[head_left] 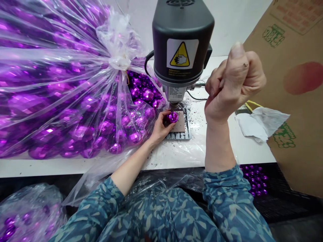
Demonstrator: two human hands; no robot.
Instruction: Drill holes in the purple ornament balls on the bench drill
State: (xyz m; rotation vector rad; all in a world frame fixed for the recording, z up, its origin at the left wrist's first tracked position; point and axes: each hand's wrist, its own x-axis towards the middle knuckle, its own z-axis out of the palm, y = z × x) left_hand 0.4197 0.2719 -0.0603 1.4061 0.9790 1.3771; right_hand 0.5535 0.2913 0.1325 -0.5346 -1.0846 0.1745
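Observation:
My left hand [161, 126] pinches a shiny purple faceted ball [173, 117] between thumb and fingers, on a small tan board [180, 122] over the slotted metal base [178, 135] of a bench drill press [183, 37]. The chuck [174, 105] sits right above the ball, and the bit appears to reach its top. My right hand [233, 79] is closed in a fist at the end of the drill press lever [201, 84], to the right of the motor housing. Its fingers hide the lever's grip.
A big tied clear plastic bag [75, 87] of purple balls fills the left of the white table [161, 158]. Dark shavings lie around the base. Crumpled white paper [257, 122] and a cardboard box [297, 101] are on the right. Another bag [32, 211] sits at lower left, and a black crate [282, 201] at lower right.

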